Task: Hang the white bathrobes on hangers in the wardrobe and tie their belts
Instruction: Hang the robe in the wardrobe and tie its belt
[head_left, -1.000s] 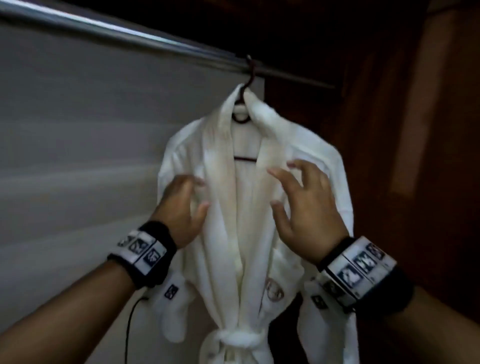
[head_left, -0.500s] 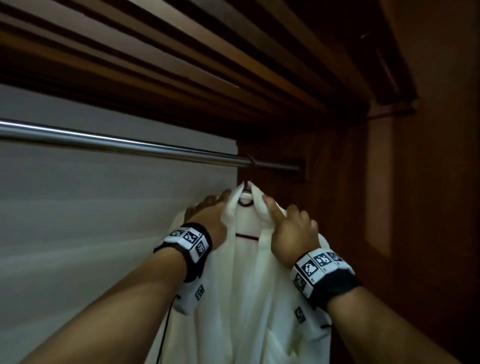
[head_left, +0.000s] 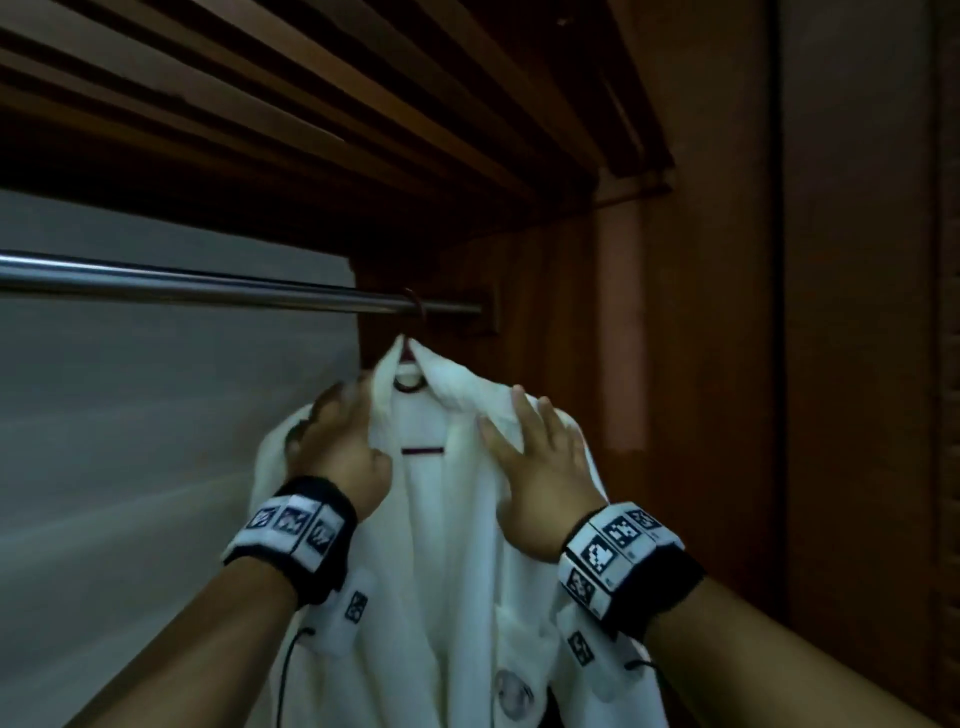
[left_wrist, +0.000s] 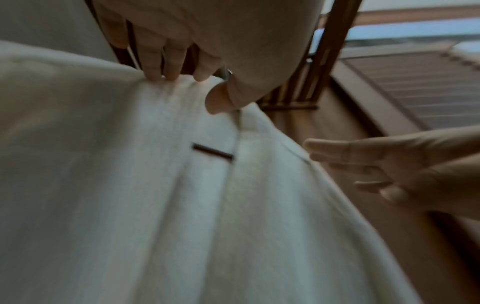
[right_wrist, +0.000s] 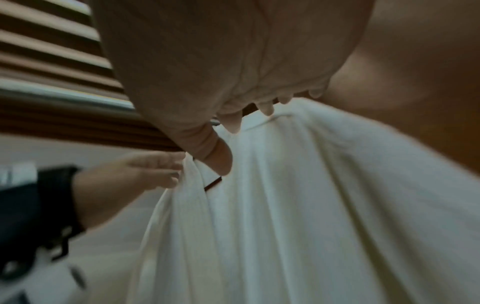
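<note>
- Hanging from one metal rail (head_left: 208, 291) is one white bathrobe (head_left: 447, 571) on one dark red hanger (head_left: 410, 364); two bare hands reach up to its shoulders, and each wrist wears a black band with square black-and-white markers.
- Left hand (head_left: 340, 452): the grip is pinching. Its fingers (left_wrist: 166, 61) curl over the top of the robe's left shoulder and its thumb (left_wrist: 218, 98) presses the cloth from the front, just beside the collar.
- Right hand (head_left: 540, 467): the grip is spread. Its fingers lie nearly straight and apart on the robe's right shoulder, flat against the cloth, with the thumb pointing in toward the collar.
- Between the two grips sit the collar and the hanger's hook, which loops over the rail directly above them. A short stretch of the hanger's crossbar (head_left: 423, 450) shows in the open neck, a little below both grips.
- The setting is a dim wardrobe: dark wooden slats form a ceiling overhead, a brown wooden wall stands beyond the right grip, and a pale grey panel lies behind the left grip.
- The robe is thick, soft white cloth falling in long folds below the hands, with a round emblem (head_left: 511, 693) low on its front.
</note>
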